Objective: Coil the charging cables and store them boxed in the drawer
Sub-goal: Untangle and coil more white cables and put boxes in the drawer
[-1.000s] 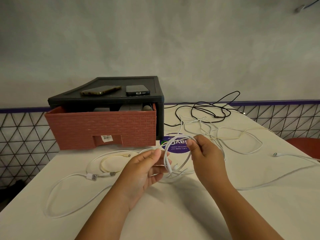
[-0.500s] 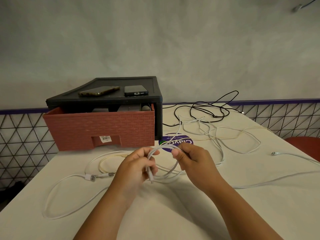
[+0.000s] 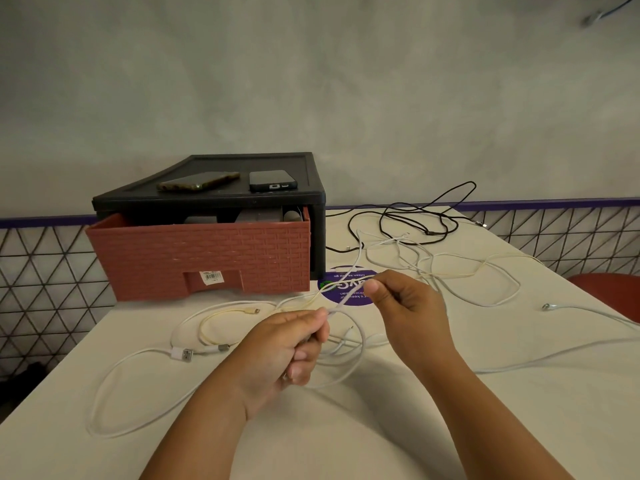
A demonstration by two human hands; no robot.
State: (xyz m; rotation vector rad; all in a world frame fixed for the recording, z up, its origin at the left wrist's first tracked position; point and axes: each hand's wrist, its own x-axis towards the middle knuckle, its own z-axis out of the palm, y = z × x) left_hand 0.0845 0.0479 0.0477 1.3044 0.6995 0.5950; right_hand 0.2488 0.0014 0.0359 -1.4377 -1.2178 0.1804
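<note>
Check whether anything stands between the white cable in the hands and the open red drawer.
Nothing visible blocks it. The left hand and right hand hold the thin white charging cable before the open brick-red plastic drawer; only a yellowish cable lies flat between them.

Drawer front [image 3: 207,258] terracotta red, brick-weave relief; cabinet shell [image 3: 207,199] black. White cables [image 3: 175,352], one cream-yellow cable [image 3: 250,310], one black cable [image 3: 431,233] on off-white table [image 3: 346,427]. Round sticker [image 3: 346,296] purple, white lettering. Phones: one black [image 3: 273,180], one mottled gold-brown [image 3: 199,181]. Wall panel [image 3: 45,271]: black triangle lattice, purple trim.
</note>
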